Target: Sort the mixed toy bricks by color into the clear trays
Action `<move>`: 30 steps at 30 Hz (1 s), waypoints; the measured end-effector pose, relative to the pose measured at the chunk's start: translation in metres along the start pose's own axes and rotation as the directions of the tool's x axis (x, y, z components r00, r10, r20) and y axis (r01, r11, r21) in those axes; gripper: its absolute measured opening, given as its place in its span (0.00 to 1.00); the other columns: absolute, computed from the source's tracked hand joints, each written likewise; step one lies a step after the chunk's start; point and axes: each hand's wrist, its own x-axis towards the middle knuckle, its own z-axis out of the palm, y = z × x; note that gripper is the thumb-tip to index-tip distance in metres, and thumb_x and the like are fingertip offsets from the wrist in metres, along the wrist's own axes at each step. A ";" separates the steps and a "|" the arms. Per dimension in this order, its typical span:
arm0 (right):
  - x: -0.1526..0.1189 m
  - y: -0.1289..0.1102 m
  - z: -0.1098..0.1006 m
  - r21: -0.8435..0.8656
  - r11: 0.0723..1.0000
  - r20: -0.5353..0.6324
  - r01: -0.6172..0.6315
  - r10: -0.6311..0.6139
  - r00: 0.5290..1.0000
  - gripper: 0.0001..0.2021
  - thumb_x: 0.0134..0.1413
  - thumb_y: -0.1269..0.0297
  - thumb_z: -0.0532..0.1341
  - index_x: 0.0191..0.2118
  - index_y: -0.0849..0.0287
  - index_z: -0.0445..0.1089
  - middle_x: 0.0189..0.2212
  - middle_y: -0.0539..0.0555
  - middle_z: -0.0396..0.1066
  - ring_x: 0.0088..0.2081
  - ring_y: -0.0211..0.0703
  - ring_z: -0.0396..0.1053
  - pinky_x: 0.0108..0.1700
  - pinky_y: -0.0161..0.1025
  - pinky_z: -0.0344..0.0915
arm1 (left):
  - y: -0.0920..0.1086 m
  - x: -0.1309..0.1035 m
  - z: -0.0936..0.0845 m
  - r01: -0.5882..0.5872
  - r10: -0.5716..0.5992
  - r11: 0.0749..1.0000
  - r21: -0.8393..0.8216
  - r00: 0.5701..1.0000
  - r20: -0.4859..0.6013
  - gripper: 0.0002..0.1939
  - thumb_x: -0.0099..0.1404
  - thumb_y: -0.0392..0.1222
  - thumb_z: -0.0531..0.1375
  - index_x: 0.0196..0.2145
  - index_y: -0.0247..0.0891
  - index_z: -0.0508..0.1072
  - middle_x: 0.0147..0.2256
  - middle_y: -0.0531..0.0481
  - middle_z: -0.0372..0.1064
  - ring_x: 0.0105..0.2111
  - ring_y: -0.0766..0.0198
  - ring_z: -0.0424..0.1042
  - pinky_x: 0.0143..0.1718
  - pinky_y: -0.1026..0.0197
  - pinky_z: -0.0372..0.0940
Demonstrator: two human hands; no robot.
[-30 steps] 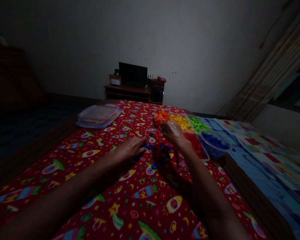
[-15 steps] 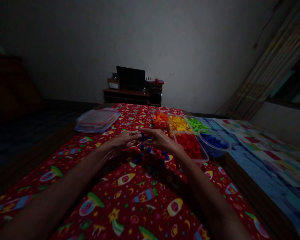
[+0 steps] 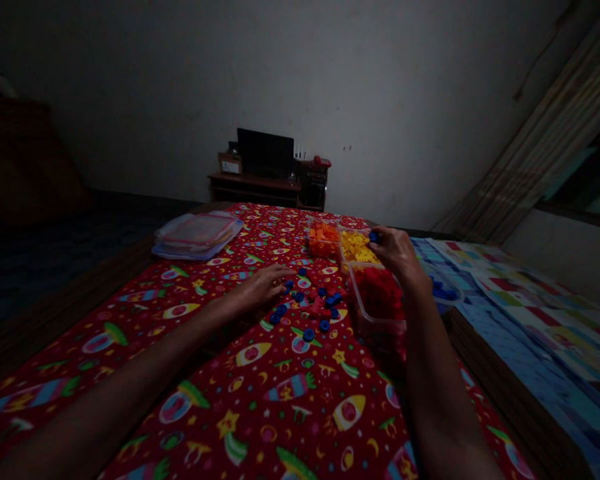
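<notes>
Right hand (image 3: 397,252): fingers clamped on one blue piece (image 3: 375,237), raised at the far right corner of the tub of yellow pieces (image 3: 356,247)
Left hand (image 3: 263,283): low over the red patterned cloth (image 3: 250,393), fingers reaching forward, thumb apart from them, beside small blue wheels (image 3: 309,335); contact with the nearest cannot be told
Between the hands, on the cloth: the blue wheels, scattered around a small cluster of red pieces (image 3: 317,307)
Tub of orange pieces (image 3: 323,239): left of the yellow
Tub of red pieces (image 3: 379,293): nearer than the yellow, partly behind the right forearm
Round tub of blue pieces (image 3: 445,291): right of that forearm, partly hidden
Stacked plastic lids (image 3: 197,235): far left of the cloth
</notes>
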 end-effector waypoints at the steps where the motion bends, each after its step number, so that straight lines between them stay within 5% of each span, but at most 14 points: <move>1: 0.000 0.014 -0.005 -0.059 0.995 -0.032 -0.077 0.076 0.997 0.13 0.50 0.67 0.60 0.42 0.60 0.75 0.36 0.59 0.75 0.37 0.45 0.70 0.38 0.37 0.62 | -0.001 0.000 0.003 -0.025 0.025 1.000 -0.009 0.999 0.034 0.22 0.61 0.41 0.55 0.53 0.39 0.71 0.53 0.42 0.69 0.51 0.57 0.68 0.52 0.55 0.63; 6: -0.011 0.071 -0.015 -0.225 0.917 -0.087 -0.329 0.317 0.944 0.15 0.50 0.65 0.59 0.44 0.62 0.75 0.42 0.63 0.73 0.45 0.51 0.69 0.45 0.41 0.63 | 0.002 0.001 0.011 0.003 0.002 0.999 -0.043 0.994 0.111 0.22 0.61 0.42 0.54 0.53 0.38 0.71 0.53 0.43 0.71 0.53 0.55 0.68 0.55 0.53 0.61; 11: -0.016 0.079 -0.018 -0.171 0.892 -0.072 -0.418 0.412 0.908 0.19 0.50 0.63 0.61 0.48 0.64 0.72 0.48 0.64 0.70 0.53 0.53 0.64 0.51 0.44 0.60 | 0.007 0.003 0.009 0.106 -0.099 0.993 -0.061 0.990 0.102 0.22 0.56 0.42 0.57 0.49 0.38 0.75 0.47 0.45 0.75 0.45 0.55 0.73 0.48 0.57 0.66; 15: -0.007 0.047 -0.021 -0.062 0.957 -0.166 -0.284 0.271 0.948 0.17 0.56 0.63 0.56 0.47 0.66 0.73 0.44 0.65 0.73 0.48 0.51 0.68 0.52 0.43 0.60 | 0.003 0.004 0.010 0.178 -0.173 0.981 -0.076 0.983 0.069 0.19 0.51 0.42 0.60 0.42 0.40 0.78 0.42 0.48 0.77 0.42 0.55 0.74 0.44 0.59 0.67; 21: -0.005 -0.035 0.007 0.144 0.989 0.032 0.027 -0.031 0.999 0.13 0.57 0.66 0.56 0.43 0.62 0.76 0.36 0.59 0.77 0.37 0.43 0.73 0.41 0.36 0.64 | -0.010 0.005 0.016 0.302 -0.299 0.929 -0.213 0.953 0.050 0.21 0.46 0.47 0.63 0.38 0.37 0.78 0.26 0.52 0.74 0.26 0.61 0.71 0.28 0.63 0.65; 26: -0.022 -0.084 0.047 0.321 0.915 0.306 0.244 -0.344 0.888 0.11 0.57 0.68 0.56 0.35 0.62 0.77 0.27 0.54 0.75 0.29 0.38 0.70 0.31 0.32 0.58 | -0.007 0.004 0.014 0.369 -0.350 0.852 -0.371 0.929 0.119 0.21 0.44 0.47 0.64 0.36 0.35 0.77 0.24 0.53 0.73 0.23 0.63 0.69 0.25 0.64 0.63; 30: -0.033 -0.095 0.068 0.355 0.904 0.348 0.239 -0.365 0.863 0.10 0.55 0.70 0.57 0.33 0.64 0.77 0.27 0.56 0.76 0.28 0.38 0.69 0.31 0.32 0.57 | -0.003 0.004 0.012 0.369 -0.357 0.847 -0.383 0.928 0.105 0.20 0.44 0.47 0.64 0.36 0.35 0.76 0.23 0.53 0.72 0.23 0.62 0.70 0.24 0.64 0.63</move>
